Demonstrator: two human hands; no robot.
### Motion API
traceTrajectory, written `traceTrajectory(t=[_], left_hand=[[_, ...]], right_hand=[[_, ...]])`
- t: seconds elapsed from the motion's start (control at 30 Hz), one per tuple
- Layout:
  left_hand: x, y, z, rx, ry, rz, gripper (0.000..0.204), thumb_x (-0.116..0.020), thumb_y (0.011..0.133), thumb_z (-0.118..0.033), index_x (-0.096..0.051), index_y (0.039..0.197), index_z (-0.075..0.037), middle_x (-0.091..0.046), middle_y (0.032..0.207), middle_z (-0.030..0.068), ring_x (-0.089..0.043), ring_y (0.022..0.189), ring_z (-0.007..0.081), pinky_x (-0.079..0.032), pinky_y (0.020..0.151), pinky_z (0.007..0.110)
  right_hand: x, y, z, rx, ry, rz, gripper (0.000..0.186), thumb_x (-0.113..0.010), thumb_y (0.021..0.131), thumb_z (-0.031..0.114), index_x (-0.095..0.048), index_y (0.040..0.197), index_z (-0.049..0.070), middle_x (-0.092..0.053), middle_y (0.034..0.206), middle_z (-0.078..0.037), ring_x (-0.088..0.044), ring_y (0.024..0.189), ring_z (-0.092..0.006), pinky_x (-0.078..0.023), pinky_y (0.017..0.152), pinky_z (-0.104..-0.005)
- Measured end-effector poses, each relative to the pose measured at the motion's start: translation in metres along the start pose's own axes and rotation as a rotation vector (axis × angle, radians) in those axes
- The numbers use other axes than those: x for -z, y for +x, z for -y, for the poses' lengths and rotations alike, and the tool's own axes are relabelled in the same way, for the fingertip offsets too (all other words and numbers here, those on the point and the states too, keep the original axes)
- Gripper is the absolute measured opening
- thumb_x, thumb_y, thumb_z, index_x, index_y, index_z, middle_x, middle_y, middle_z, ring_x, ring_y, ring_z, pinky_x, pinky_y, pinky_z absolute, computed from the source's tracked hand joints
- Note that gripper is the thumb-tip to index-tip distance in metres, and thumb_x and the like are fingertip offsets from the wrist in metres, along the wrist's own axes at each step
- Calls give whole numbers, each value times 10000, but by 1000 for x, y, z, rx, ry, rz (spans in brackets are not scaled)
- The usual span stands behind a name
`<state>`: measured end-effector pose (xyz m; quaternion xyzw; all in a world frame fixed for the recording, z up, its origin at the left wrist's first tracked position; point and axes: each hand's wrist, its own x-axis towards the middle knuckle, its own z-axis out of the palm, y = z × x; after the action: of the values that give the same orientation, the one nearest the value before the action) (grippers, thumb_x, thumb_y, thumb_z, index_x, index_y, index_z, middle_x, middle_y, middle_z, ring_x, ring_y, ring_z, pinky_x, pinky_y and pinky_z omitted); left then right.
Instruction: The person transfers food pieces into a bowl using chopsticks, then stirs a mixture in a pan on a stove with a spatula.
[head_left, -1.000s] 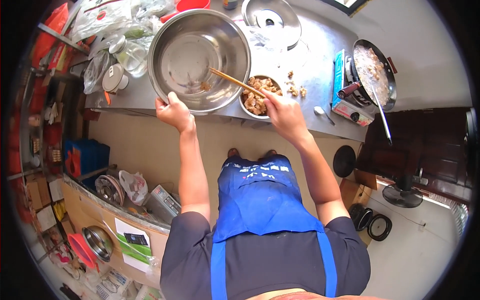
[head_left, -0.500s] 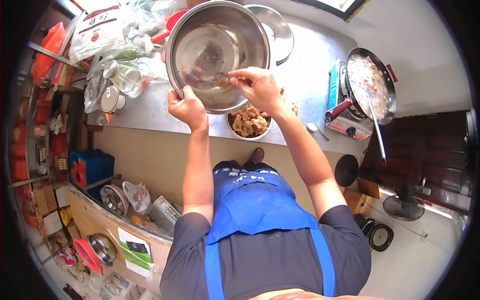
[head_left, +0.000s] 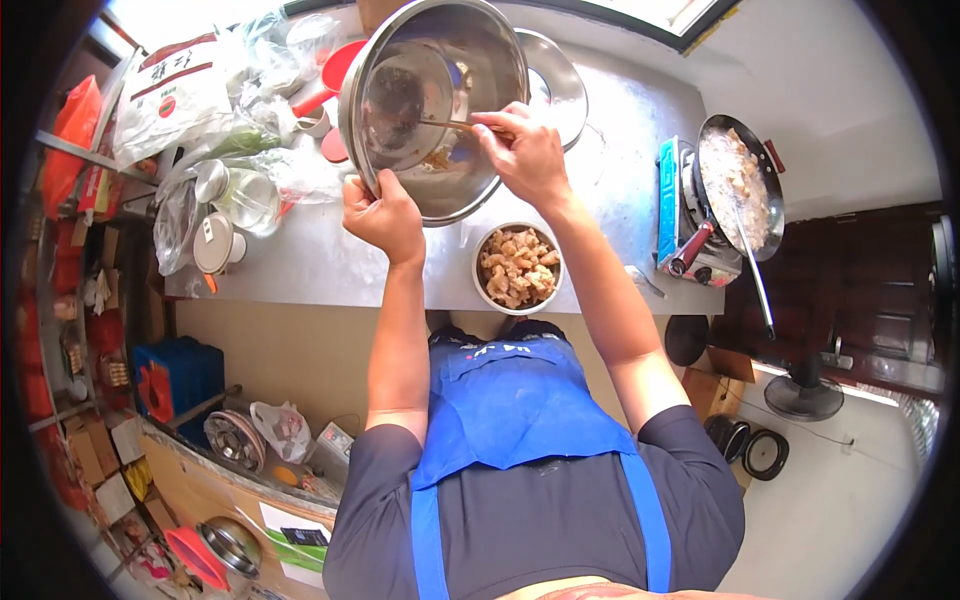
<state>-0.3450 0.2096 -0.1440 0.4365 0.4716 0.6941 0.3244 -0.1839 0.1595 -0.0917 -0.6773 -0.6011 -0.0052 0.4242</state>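
My left hand is closed on the near-left rim of a large stainless steel basin, tilted above the table. Inside are wet brownish smears and a few small bits. A thin brown stick, like a chopstick, reaches into the basin from my right hand, whose fingers pinch it. Whether it is one stick or a pair, I cannot tell. Below the basin, at the table's near edge, stands a round bowl heaped with light brown battered or fried chunks.
On the right, a wok of bubbling oil and frying pieces sits on a portable gas stove, a long-handled utensil leaning out. Plastic bags, a glass jar and a red-handled scoop crowd the left. A round metal lid lies behind.
The basin has shifted slightly left and tipped further, uncovering the bowl of chunks. My right hand has moved a little right, and the thin stick in it now shows more clearly.
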Motion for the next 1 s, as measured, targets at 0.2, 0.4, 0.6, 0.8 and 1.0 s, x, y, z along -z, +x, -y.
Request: traceTrajectory(t=[0.2, 0.4, 0.6, 0.8, 1.0], left_hand=[[-8, 17, 5, 35, -77, 36, 294, -581, 793, 16, -354, 624, -62, -396, 571, -57, -332, 547, 47, -293, 490, 256], [-9, 20, 14, 34, -11, 34, 307, -584, 793, 23, -348, 614, -60, -390, 556, -51, -326, 541, 47, -290, 481, 259], [-13, 13, 2, -43, -11, 29, 326, -580, 799, 34, -336, 603, -57, -374, 541, -47, -322, 529, 48, -283, 467, 261], [-10, 5, -7, -101, 35, -4, 327, -572, 806, 31, -328, 605, -53, -369, 532, -46, -315, 525, 47, -282, 466, 259], [-1, 1, -14, -43, 14, -13, 259, -580, 810, 15, -398, 632, -33, -462, 597, -40, -382, 575, 54, -340, 524, 255]], right_hand=[[-50, 12, -25, -343, 412, -170, 196, -705, 835, 126, -737, 1001, 26, -689, 798, -98, -677, 722, -172, -525, 654, -287], [-48, -9, -12, -193, 438, -185, 149, -678, 866, 76, -721, 993, 13, -716, 862, -122, -701, 741, -179, -552, 660, -279], [-55, -27, 3, 60, 254, -118, 119, -685, 816, 29, -704, 933, 27, -668, 847, -116, -683, 690, -247, -549, 597, -316], [-68, -66, 12, 75, 141, -172, 207, -675, 765, -1, -697, 970, 23, -656, 889, -126, -660, 699, -275, -540, 605, -341], [-56, -89, 17, 41, 71, -286, 344, -670, 768, -28, -691, 1106, 30, -666, 913, -139, -658, 730, -270, -541, 663, -339]])
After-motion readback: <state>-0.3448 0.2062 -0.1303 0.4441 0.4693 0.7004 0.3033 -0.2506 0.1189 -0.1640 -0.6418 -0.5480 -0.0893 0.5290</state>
